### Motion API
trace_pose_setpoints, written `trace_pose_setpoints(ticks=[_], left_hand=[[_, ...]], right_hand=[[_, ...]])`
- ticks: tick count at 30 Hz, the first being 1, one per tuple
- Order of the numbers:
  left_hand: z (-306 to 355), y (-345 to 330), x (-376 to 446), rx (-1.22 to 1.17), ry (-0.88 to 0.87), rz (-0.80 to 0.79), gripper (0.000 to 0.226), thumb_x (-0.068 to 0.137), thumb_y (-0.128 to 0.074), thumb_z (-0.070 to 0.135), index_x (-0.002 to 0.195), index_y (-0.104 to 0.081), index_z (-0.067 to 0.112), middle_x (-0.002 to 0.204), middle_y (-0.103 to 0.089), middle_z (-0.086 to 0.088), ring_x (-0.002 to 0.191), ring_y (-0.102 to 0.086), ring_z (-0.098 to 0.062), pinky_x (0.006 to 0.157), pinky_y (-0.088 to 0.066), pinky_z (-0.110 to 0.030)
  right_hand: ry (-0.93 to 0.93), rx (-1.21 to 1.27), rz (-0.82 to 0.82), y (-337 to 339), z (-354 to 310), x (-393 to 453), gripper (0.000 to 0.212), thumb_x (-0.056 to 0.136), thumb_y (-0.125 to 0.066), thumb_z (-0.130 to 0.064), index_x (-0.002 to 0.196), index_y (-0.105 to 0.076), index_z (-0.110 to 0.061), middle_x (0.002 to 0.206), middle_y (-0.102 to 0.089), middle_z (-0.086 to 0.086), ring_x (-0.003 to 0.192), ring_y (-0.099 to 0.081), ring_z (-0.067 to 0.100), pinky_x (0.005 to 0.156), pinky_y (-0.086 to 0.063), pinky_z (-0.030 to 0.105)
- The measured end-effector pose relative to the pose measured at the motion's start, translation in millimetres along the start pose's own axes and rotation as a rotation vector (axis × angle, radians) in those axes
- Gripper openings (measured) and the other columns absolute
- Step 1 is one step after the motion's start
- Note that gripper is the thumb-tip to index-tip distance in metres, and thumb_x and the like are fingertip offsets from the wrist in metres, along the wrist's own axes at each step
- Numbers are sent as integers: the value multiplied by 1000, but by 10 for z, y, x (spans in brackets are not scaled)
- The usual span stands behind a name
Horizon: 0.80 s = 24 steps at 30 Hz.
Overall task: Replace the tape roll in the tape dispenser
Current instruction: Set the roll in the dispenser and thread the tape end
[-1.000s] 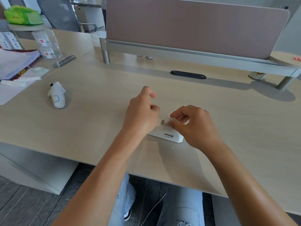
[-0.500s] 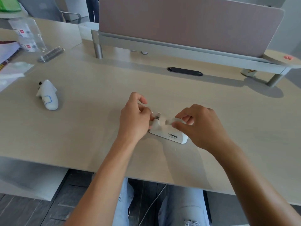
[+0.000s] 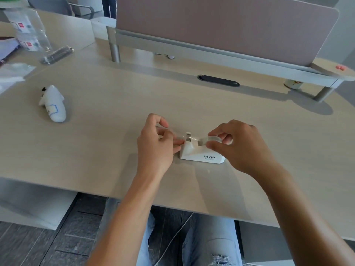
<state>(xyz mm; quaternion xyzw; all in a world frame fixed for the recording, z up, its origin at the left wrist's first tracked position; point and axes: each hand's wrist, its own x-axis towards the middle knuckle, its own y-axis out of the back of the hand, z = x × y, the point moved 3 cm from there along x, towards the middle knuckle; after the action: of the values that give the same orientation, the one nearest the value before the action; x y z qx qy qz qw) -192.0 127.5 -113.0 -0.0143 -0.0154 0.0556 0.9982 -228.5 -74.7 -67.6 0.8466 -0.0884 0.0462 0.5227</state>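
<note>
A small white tape dispenser (image 3: 199,153) marked VIVID stands on the light wooden desk (image 3: 107,143) in front of me. My right hand (image 3: 238,144) pinches a clear tape roll (image 3: 210,139) sitting at the dispenser's right end. My left hand (image 3: 156,144) is at the dispenser's left end, fingers pinched on the free end of the tape strip (image 3: 179,140), which runs across the cutter post (image 3: 188,136). The lower part of the roll is hidden by my fingers and the dispenser body.
A white handheld controller (image 3: 54,104) lies at the left. Clear plastic bags (image 3: 28,29), a flat clear packet (image 3: 57,53) and papers sit at the far left. A desk divider panel (image 3: 221,24) on a raised shelf (image 3: 332,71) closes off the back, with a black cable slot (image 3: 219,81) below.
The camera has tilted down and closer. My hands have spread apart: the left drew the tape end leftwards over the cutter, while the right stayed on the roll, which now shows more clearly.
</note>
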Motion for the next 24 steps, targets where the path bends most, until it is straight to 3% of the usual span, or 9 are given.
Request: trace_pose_setpoints(ticks=[10, 13, 16, 21, 24], left_hand=[[-39, 27, -13, -75, 58, 45, 30, 101, -39, -7, 91, -48, 19, 92, -56, -16, 69, -82, -29, 61, -63, -31], [-44, 34, -21, -109, 78, 53, 25, 102, -38, -7, 95, -47, 15, 89, -54, -13, 66, -81, -28, 60, -63, -29], [-58, 34, -17, -139, 104, 67, 23, 103, -39, -7, 96, -47, 14, 89, -54, -13, 66, -81, -28, 60, -63, -29], [-72, 40, -19, -166, 124, 68, 22, 102, -41, -6, 97, -48, 13, 89, -55, -15, 66, -81, -29, 61, -63, -30], [-88, 43, -21, -183, 129, 62, 21, 103, -42, -6, 98, -49, 14, 88, -56, -15, 69, -82, -31, 62, -64, -30]], right_hand=[[22, -22, -1, -8, 8, -6, 16, 87, -78, -40, 101, -80, -34, 93, -69, -9, 80, -63, 3, 73, -49, 29], [16, -29, -7, 8, -33, 36, 23, 85, -75, -54, 96, -81, -36, 96, -65, -11, 92, -62, 11, 74, -47, 30], [32, -26, 57, -26, -109, 138, 36, 86, -70, -63, 104, -81, -34, 110, -64, -8, 110, -58, 15, 87, -49, 35], [-31, 164, -71, -204, -183, 339, 39, 82, -80, -56, 109, -80, -27, 107, -72, -9, 104, -65, 8, 77, -45, 18], [-69, 235, -144, -262, -192, 376, 35, 79, -86, -49, 105, -81, -25, 100, -75, -9, 101, -69, 9, 77, -50, 20]])
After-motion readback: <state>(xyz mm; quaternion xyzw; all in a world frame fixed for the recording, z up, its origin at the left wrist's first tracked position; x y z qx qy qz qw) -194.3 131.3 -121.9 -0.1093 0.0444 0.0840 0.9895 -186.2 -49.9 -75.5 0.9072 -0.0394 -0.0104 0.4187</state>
